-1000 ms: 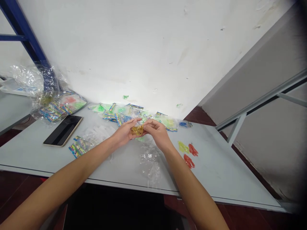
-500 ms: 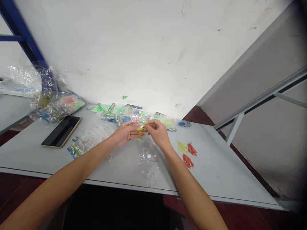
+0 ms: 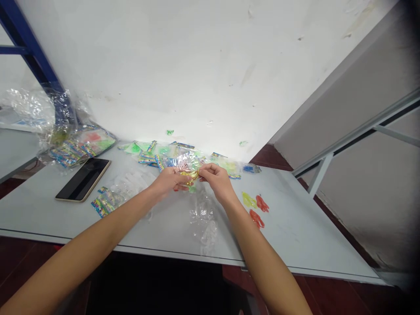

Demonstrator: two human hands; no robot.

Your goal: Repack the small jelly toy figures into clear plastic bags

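Observation:
My left hand is closed on a crinkled clear plastic bag, which bulges up above the fingers. At the bag's lower part shows a shiny yellow strand, gathered between both hands. My right hand pinches the strand's right side between thumb and forefinger. A bit of red shows under the left fingers; I cannot make out what it is. Behind the hands lie flat packets with colourful printed headers and green contents. To the right are a yellow loop bundle and two red loop bundles.
A phone lies at the left of the grey table. Clear empty bags lie below my hands, with more bags and printed headers to the left. Packets pile up near a blue post. A white wall rises behind.
My left fingers have curled in from a more stretched pose. The clear bag now stands up more above them. My right hand keeps its pinch in nearly the same place.

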